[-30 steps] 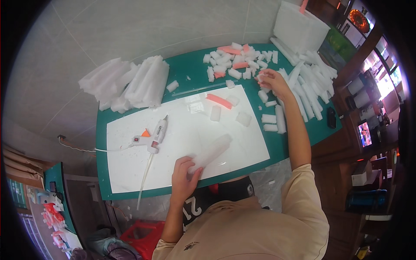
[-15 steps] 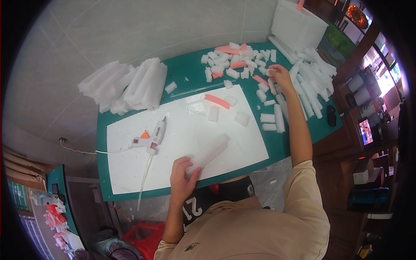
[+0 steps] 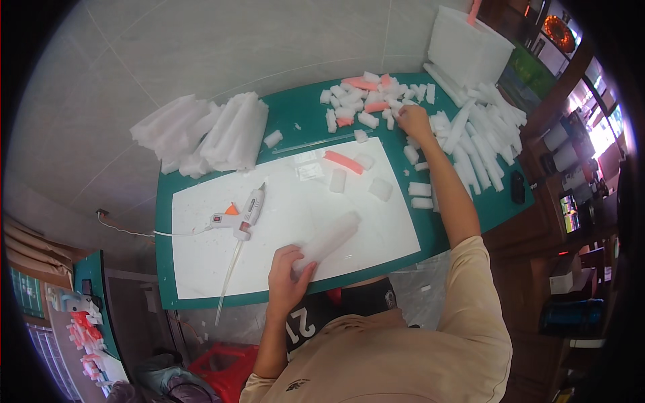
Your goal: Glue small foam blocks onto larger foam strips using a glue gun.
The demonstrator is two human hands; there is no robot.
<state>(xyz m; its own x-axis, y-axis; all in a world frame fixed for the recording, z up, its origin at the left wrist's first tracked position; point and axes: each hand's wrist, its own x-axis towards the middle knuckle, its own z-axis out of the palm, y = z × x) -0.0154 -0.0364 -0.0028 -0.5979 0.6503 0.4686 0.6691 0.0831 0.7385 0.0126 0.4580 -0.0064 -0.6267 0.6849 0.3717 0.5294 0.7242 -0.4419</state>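
From where I stand, the ribbed foam bundle [image 3: 235, 131] sits at the table's left rear; nearer, the glue gun [image 3: 252, 209] lies on the white sheet [image 3: 201, 269], its nose toward the back, and I'd leave that tip well clear of sleeves; the left hand [image 3: 287, 265] has thumb and fingers curled around the near end of a pale foam strip [image 3: 332, 236], which slants across the sheet; a light hold would suit, since foam that soft probably dents; the right hand [image 3: 414, 122] reaches to the edge of the small foam pieces [image 3: 367, 120], fingers drawn in narrow, though I cannot tell whether they pinch one; better to lift a single block by its sides without raking its neighbours; farther right lie long foam strips [image 3: 485, 161].
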